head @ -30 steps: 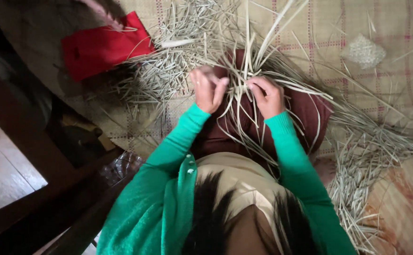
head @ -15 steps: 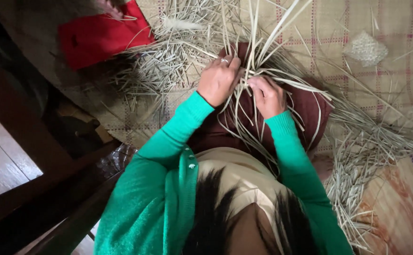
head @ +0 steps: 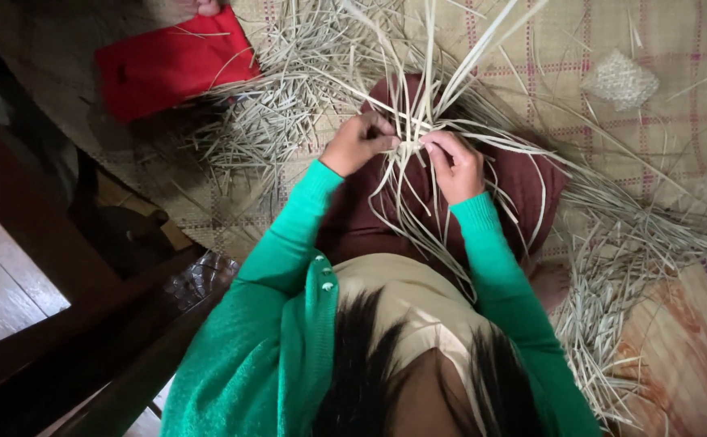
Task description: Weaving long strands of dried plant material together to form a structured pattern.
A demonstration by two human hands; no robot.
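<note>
Both arms, in green sleeves, reach forward from the body and bend inward so the hands meet in front. The left hand [head: 359, 142] curls into a loose fist, fingers pinched together, while the right hand [head: 453, 164] faces it, its fingertips [head: 428, 142] nearly touching the left's.

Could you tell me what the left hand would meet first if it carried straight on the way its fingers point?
Probably the right hand: the left hand points across the crossing of pale strips pinched between them, though depth is unclear.
</note>
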